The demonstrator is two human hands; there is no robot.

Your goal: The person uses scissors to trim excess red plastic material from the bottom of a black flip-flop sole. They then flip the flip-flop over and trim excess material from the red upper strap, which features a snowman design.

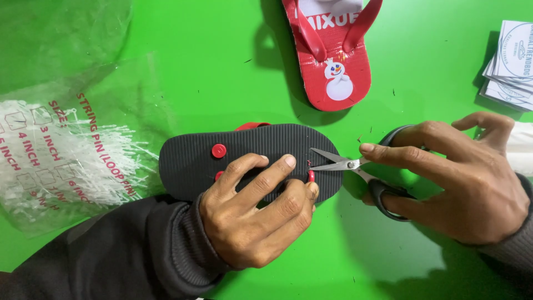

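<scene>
A smooth, bright green table surface (pixel 222 66) fills the whole view. Even light from above casts soft, dark shadows on it. Tiny dark specks dot the green.

Two flip-flops (one upturned (pixel 250 161), one upright (pixel 333 61)), one scissors (pixel 355 166), one card stack (pixel 511 61).
</scene>
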